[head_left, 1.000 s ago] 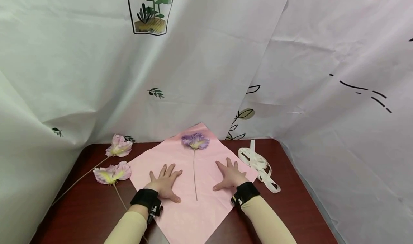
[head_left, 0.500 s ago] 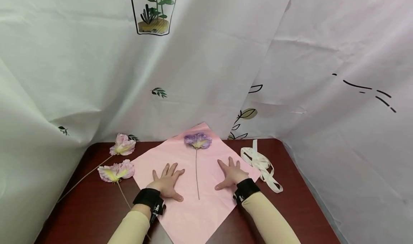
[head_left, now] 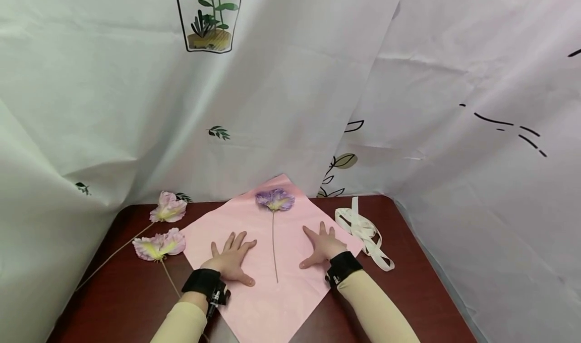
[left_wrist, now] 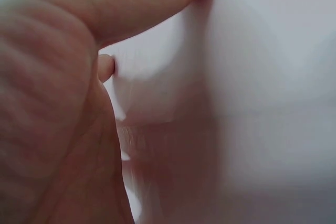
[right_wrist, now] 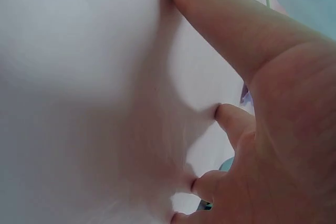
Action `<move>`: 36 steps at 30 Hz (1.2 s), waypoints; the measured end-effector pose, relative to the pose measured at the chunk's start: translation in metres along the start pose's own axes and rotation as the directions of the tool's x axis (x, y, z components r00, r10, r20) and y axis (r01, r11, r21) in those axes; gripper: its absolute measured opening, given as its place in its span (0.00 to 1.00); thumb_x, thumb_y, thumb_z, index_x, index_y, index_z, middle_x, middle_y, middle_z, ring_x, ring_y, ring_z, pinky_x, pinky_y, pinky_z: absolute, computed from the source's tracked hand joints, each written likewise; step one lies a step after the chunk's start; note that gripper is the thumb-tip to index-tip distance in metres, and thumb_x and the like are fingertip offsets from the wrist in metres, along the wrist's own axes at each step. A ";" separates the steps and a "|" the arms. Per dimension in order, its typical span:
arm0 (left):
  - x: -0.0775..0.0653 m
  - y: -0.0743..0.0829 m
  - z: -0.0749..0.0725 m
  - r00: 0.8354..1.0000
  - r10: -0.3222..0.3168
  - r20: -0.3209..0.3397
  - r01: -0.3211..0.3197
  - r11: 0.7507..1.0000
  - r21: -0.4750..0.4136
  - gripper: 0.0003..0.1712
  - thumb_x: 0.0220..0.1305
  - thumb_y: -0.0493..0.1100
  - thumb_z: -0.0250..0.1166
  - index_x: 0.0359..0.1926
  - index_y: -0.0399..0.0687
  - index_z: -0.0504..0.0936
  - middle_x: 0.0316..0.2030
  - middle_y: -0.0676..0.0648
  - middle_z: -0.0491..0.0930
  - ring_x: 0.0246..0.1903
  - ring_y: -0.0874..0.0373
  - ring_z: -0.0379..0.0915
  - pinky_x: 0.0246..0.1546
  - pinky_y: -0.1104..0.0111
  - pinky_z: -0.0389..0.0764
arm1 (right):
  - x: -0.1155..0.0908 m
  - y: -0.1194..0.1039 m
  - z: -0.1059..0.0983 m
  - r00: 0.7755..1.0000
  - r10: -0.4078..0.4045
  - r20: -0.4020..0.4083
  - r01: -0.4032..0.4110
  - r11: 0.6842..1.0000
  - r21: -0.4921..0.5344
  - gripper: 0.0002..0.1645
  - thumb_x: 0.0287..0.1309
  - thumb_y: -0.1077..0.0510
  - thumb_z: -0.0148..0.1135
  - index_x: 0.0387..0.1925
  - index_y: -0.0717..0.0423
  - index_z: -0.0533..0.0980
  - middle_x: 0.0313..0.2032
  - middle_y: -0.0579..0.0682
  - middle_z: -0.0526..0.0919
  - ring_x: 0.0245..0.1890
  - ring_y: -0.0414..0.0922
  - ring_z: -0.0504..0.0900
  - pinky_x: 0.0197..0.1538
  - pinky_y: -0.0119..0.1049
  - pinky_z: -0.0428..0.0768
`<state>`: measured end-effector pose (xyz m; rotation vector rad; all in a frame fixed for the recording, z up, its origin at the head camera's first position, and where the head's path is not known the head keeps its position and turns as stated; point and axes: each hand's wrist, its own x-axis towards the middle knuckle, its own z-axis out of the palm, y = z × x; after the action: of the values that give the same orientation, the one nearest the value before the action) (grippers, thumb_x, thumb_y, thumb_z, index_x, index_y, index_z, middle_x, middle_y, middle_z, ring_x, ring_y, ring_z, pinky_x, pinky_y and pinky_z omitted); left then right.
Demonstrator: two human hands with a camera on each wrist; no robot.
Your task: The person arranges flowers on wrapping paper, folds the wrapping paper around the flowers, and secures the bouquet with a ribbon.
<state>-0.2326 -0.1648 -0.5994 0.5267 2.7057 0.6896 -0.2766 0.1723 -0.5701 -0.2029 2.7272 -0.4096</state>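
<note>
Pink paper lies unfolded, the purple flower along its middle, between the left hand and right hand, both spread on the sheet, gripping nothing. Work looks early: far pink flower and near pink flower lie off the paper, the ribbon loose. The far corner passes the table's back edge; more room lies rightward.

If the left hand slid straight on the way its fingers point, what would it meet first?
Probably the purple flower: the left hand points across the pink paper toward it. Spread wide, it may catch the stem before the petals.
</note>
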 end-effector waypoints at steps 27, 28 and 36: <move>-0.161 -0.077 -0.059 0.738 -0.589 -0.329 0.296 0.721 -0.627 0.30 0.79 0.54 0.64 0.64 0.31 0.79 0.42 0.42 0.88 0.34 0.60 0.82 0.32 0.66 0.81 | 0.019 -0.001 0.019 0.998 0.021 0.065 -0.023 0.999 0.031 0.81 0.30 0.23 0.87 0.86 0.29 0.54 0.84 0.67 0.34 0.81 0.74 0.33 0.54 0.95 0.46; -0.167 -0.083 -0.059 0.731 -0.623 -0.277 0.330 0.679 -0.657 0.32 0.80 0.56 0.63 0.64 0.30 0.77 0.41 0.42 0.88 0.34 0.59 0.82 0.32 0.65 0.82 | 0.021 0.001 0.019 0.997 0.022 0.068 -0.024 0.999 0.028 0.82 0.30 0.22 0.86 0.86 0.28 0.53 0.84 0.66 0.33 0.81 0.74 0.32 0.53 0.96 0.45; -0.180 -0.093 -0.047 0.695 -0.710 -0.112 0.418 0.526 -0.741 0.39 0.78 0.60 0.63 0.60 0.21 0.75 0.35 0.42 0.84 0.29 0.54 0.84 0.30 0.63 0.86 | 0.021 0.008 0.013 0.994 0.044 0.100 -0.048 0.998 0.039 0.82 0.32 0.25 0.86 0.86 0.30 0.51 0.85 0.64 0.29 0.82 0.73 0.30 0.55 0.95 0.44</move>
<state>-0.1157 -0.3347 -0.5725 -0.7765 2.4109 1.5767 -0.2916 0.1722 -0.5913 -0.1452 2.6187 -0.4307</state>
